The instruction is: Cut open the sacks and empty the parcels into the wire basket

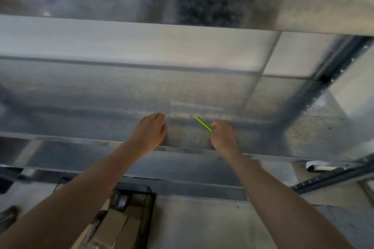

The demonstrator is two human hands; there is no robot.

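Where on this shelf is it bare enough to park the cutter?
Shelf is bare left of the left hand, between the hands, and from the right hand, holding the cutter, to the post. Crowded: wire basket below, full of boxes.

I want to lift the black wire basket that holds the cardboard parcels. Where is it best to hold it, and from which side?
Probably by its top rim, coming from above. The wire basket stands upright and open, so the rim wire is bare; cardboard parcels fill the inside, and its lower part is out of view.
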